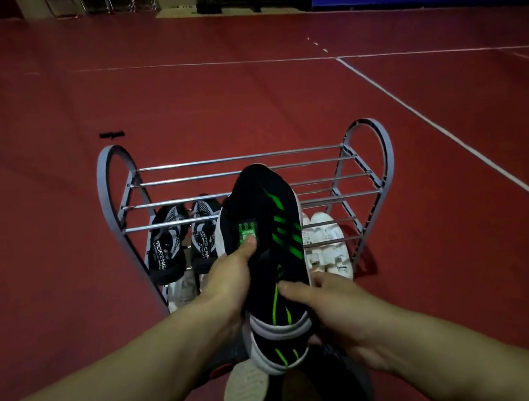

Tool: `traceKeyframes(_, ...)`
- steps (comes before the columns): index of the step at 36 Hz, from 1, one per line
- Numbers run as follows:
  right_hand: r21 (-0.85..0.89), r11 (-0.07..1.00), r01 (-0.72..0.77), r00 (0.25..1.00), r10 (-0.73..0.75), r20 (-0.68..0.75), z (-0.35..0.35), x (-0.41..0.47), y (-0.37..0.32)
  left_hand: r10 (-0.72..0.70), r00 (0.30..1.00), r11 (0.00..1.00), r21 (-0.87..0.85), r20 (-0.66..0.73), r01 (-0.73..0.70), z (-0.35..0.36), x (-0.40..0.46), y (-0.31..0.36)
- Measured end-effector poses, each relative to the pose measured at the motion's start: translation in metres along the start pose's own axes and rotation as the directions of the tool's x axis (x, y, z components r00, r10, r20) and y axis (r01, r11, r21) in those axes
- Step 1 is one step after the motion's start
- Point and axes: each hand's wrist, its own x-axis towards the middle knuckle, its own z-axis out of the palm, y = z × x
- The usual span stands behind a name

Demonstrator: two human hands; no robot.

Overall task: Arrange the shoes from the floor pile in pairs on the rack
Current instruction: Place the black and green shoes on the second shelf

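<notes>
A pair of black mesh shoes (182,238) with white lettering sat side by side at the left end of the metal shoe rack (247,189), on a tier below its top bars, with a pale shoe (180,291) lower still. The person's left hand (231,286) gripped a black sneaker (270,251) marked with bright green stripes and a white sole edge, the thumb pressed on its green tongue label and the fingers curled beneath. The sneaker was held in the air in front of the rack's middle, toe pointing away over the top bars. The right hand (334,306) clasped the heel end, thumb across the upper. A pair of white shoes (326,242) rested at the rack's right end. The top tier's bars lay bare on both sides of the raised toe. Beneath the hands lay more shoes (286,399), soles partly upturned. Red court floor (51,204) stretched open on both sides of the rack, a white line (452,134) running across it to the right.
</notes>
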Motion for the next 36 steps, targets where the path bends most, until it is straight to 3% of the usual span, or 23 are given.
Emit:
traceKeyframes(4, 0.135, 0.990, 0.029, 0.996, -0.017, -0.093, 0.006, 0.004, 0.005, 0.043, 0.997, 0.999, 0.019, 0.059, -0.044, 0.002, -0.006, 0.005)
traceKeyframes(8, 0.376, 0.927, 0.001, 0.994, 0.040, -0.099, -0.001, 0.001, -0.011, 0.008, 1.000, 1.000, 0.008, -0.013, -0.008, -0.014, -0.001, 0.017)
traceKeyframes(11, 0.432, 0.901, -0.035, 0.995, 0.070, -0.067, -0.017, -0.015, -0.021, -0.017, 0.999, 0.990, 0.136, -0.029, 0.021, -0.028, 0.002, 0.019)
traceKeyframes(15, 0.383, 0.900, -0.210, 0.975, 0.220, 0.019, -0.038, -0.033, -0.022, -0.119, 0.993, 0.951, 0.287, -0.018, 0.119, -0.044, 0.006, 0.009)
traceKeyframes(21, 0.351, 0.797, -0.492, 0.861, 0.505, 0.058, -0.036, -0.029, -0.002, -0.287, 0.958, 0.881, 0.393, 0.004, 0.262, -0.049, 0.022, -0.017)
traceKeyframes(25, 0.264, 0.804, -0.533, 0.838, 0.544, 0.033, -0.026, -0.010, -0.001, -0.129, 0.989, 0.915, 0.376, -0.071, 0.146, -0.036, 0.043, -0.037)
traceKeyframes(30, 0.137, 0.912, -0.387, 0.912, 0.401, -0.088, -0.019, 0.019, -0.015, 0.076, 0.992, 0.919, 0.393, -0.101, -0.031, -0.025, 0.082, -0.046)
traceKeyframes(36, 0.217, 0.933, -0.287, 0.933, 0.324, -0.156, -0.021, 0.044, -0.020, 0.252, 0.967, 0.888, 0.406, -0.032, -0.218, -0.007, 0.143, -0.033)
